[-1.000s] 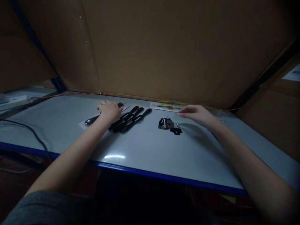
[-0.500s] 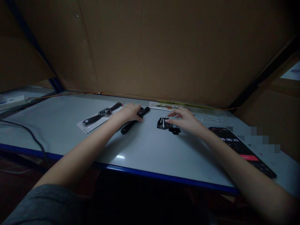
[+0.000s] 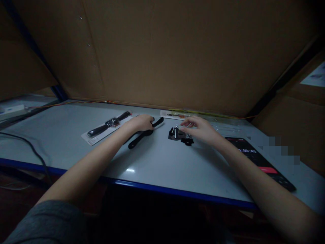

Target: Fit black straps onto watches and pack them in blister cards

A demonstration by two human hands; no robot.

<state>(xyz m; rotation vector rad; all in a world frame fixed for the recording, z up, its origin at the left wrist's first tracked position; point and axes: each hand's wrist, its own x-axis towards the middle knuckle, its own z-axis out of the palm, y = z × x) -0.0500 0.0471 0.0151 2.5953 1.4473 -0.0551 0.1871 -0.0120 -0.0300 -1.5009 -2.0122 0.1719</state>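
Note:
My left hand (image 3: 142,123) lies over a long black strap (image 3: 141,137), its fingers curled around the strap's upper part. To its left, a black strapped watch-like item (image 3: 109,123) rests on a white card (image 3: 101,134). My right hand (image 3: 200,129) hovers with fingers apart just right of a small heap of black metal brackets and screws (image 3: 179,135), its fingertips close to the heap. A printed paper sheet (image 3: 170,114) lies behind them.
A black phone (image 3: 256,159) showing a timer lies at the table's right. The white table (image 3: 162,166) has a blue front edge. Cardboard walls (image 3: 162,51) rise behind it. Thin wires run along the back, and a black cable (image 3: 25,145) crosses the left.
My left hand has moved right from the card onto the strap, and the grouped black pieces no longer show. My right hand has moved left over the brackets. The phone has appeared at right.

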